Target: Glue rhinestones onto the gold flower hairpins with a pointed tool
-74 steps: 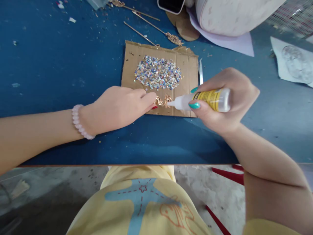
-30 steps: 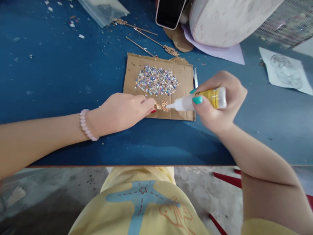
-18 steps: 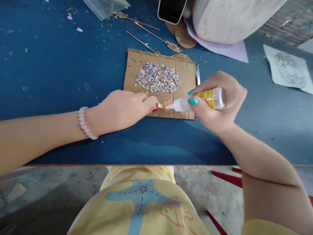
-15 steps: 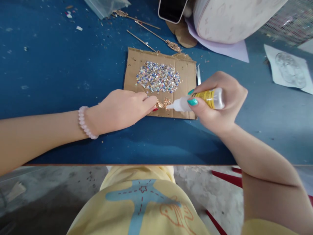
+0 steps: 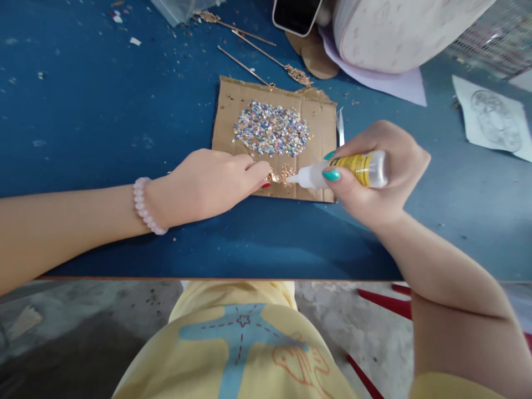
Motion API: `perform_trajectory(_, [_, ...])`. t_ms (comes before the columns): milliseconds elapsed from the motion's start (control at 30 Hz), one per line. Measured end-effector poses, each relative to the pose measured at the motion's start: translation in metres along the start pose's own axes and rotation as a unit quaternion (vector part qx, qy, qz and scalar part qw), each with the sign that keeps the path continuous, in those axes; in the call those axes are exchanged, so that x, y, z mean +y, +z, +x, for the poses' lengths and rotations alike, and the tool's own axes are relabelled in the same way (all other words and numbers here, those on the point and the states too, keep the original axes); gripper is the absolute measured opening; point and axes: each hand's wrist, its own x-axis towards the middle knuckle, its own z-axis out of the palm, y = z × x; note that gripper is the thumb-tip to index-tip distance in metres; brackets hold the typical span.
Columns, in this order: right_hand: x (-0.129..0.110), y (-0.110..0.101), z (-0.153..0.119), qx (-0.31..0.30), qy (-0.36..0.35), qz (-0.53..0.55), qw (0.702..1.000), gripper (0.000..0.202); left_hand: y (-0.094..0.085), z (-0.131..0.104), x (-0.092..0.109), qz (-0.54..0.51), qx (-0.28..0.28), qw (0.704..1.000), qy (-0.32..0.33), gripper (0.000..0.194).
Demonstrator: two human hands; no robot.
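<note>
My left hand (image 5: 214, 180) pinches a gold filigree hairpin (image 5: 285, 173) by its ornate end, low over the front of a cardboard piece (image 5: 322, 144). The palm covers most of its stem. My right hand (image 5: 384, 172) is wrapped round a clear glue bottle (image 5: 353, 167) with a yellow label, held nearly level. Its white nozzle points left and meets the hairpin's ornament; whether glue is coming out is too small to see. Behind both hands, a heap of small shiny rhinestones (image 5: 270, 128), mostly blue and silvery, lies on the cardboard.
More gold hairpins (image 5: 297, 75) lie beyond the cardboard. Tweezers (image 5: 341, 127) rest at its right edge. A phone (image 5: 295, 15), a pale rounded case (image 5: 399, 33) on lilac paper (image 5: 409, 88), a plastic bag (image 5: 174, 8) and a printed sheet (image 5: 492, 119) stand around the blue table (image 5: 103, 122).
The bottle and my right hand have shifted slightly right, the nozzle moving a little along the ornament. My left hand keeps its pinch. The whole view has shifted slightly.
</note>
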Motion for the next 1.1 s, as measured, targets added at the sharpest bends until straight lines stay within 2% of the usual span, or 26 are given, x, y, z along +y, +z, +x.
perform_trajectory(200, [0.001,0.0009,0.0008,0.035,-0.054,0.007,0.998,0.037,0.0014,-0.0003,-0.0003,-0.002,-0.007,1.0,-0.005,0.031])
perform_trajectory(500, [0.002,0.0011,-0.0004,0.054,-0.07,0.031,0.996,0.032,0.0017,-0.0011,-0.0006,0.007,-0.002,1.0,0.003,0.029])
perform_trajectory(633, [0.0031,-0.0012,-0.0038,0.052,-0.045,0.056,0.996,0.033,0.0028,-0.0009,-0.0012,0.016,0.0,1.0,0.006,0.032])
perform_trajectory(833, [0.0066,-0.0045,-0.0087,0.037,0.046,0.081,0.995,0.042,-0.0008,-0.0004,-0.0014,0.018,-0.019,1.0,0.003,0.036])
perform_trajectory(1000, [0.0067,-0.0033,-0.0063,0.036,0.038,0.111,0.992,0.037,-0.0009,-0.0006,-0.0017,0.019,-0.025,1.0,0.002,0.04])
perform_trajectory(1100, [0.0051,-0.0034,-0.0036,0.021,0.066,0.106,0.992,0.04,0.0011,-0.001,-0.0028,0.019,-0.023,1.0,0.006,0.041])
